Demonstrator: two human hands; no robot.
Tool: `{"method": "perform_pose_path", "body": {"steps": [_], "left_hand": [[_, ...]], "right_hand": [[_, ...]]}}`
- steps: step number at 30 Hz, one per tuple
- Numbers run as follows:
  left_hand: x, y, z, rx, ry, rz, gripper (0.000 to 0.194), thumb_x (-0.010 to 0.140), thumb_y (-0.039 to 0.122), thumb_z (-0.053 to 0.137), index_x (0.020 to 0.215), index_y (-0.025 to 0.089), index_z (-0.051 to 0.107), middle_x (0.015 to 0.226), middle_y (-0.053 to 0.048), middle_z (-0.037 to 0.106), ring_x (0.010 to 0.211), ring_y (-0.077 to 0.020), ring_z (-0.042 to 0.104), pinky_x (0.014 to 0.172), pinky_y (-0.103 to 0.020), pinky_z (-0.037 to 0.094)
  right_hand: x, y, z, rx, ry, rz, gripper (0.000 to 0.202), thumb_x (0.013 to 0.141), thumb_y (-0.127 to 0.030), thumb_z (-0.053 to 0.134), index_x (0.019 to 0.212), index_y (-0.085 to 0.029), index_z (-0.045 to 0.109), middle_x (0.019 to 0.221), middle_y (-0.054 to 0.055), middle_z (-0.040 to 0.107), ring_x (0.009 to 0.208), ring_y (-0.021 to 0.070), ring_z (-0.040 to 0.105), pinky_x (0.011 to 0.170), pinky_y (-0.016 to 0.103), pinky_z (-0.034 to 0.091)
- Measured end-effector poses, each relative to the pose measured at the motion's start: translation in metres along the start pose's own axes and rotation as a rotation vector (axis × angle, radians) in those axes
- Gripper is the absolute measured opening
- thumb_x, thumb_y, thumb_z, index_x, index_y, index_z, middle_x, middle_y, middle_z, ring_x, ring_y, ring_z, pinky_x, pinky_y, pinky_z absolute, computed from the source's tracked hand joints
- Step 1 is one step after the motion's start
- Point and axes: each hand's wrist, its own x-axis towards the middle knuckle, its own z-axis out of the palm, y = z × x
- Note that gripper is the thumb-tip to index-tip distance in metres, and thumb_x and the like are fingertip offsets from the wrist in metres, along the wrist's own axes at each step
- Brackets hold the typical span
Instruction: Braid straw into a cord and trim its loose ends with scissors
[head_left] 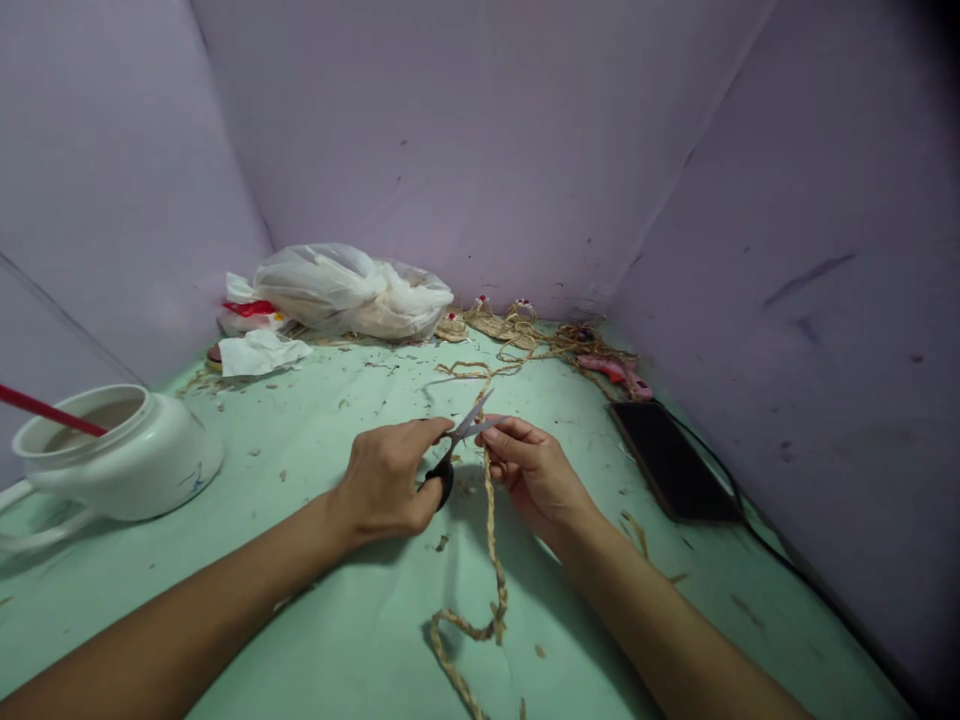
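My left hand (391, 478) is closed around the black handles of a pair of scissors (448, 455). Their blades stand apart and point up and to the right, at the braided straw cord (491, 520). With thumb and fingers pinched, my right hand (536, 470) grips the cord close to the blade tips. From there the cord runs down toward me and bends in a curve near the bottom edge. Beyond the blades it continues toward the back. Whether the blades touch the cord, I cannot tell.
A white pot (172, 455) holding liquid and a red stick (52, 410) stands at left. Behind lie a plastic bag (352, 290), white tissue (262, 353), small woven pieces (491, 322) and tangled cord. A dark phone (671, 462) with a cable and a pink tool (611, 370) lie right.
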Motion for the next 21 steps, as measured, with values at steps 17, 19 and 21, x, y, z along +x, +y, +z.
{"method": "perform_pose_path", "body": {"steps": [17,19,21], "left_hand": [[-0.003,0.029,-0.004,0.089,-0.180,-0.100,0.048,0.071,0.024,0.043,0.118,0.016,0.044,0.093,-0.009,0.065,0.082,-0.0251,0.060,0.069,-0.036,0.044],[-0.003,0.028,-0.003,0.113,-0.194,-0.094,0.053,0.070,0.025,0.043,0.122,0.014,0.041,0.093,-0.011,0.065,0.082,-0.0263,0.060,0.068,-0.038,0.045],[-0.003,0.027,-0.003,0.118,-0.210,-0.097,0.055,0.070,0.025,0.043,0.124,0.013,0.040,0.093,-0.012,0.065,0.080,-0.0265,0.061,0.067,-0.038,0.046]], "right_hand": [[0.004,0.021,-0.004,-0.027,0.026,-0.270,0.010,0.060,-0.019,0.070,0.068,-0.016,0.065,0.070,0.001,0.067,0.065,0.0121,0.062,0.070,0.029,0.052],[0.003,0.022,-0.004,-0.055,0.032,-0.265,0.010,0.060,-0.019,0.070,0.068,-0.015,0.065,0.069,0.001,0.067,0.065,0.0124,0.061,0.070,0.029,0.051],[0.003,0.023,-0.003,-0.073,0.036,-0.259,0.010,0.061,-0.020,0.070,0.067,-0.015,0.065,0.068,0.001,0.067,0.065,0.0123,0.061,0.071,0.030,0.051]]}}
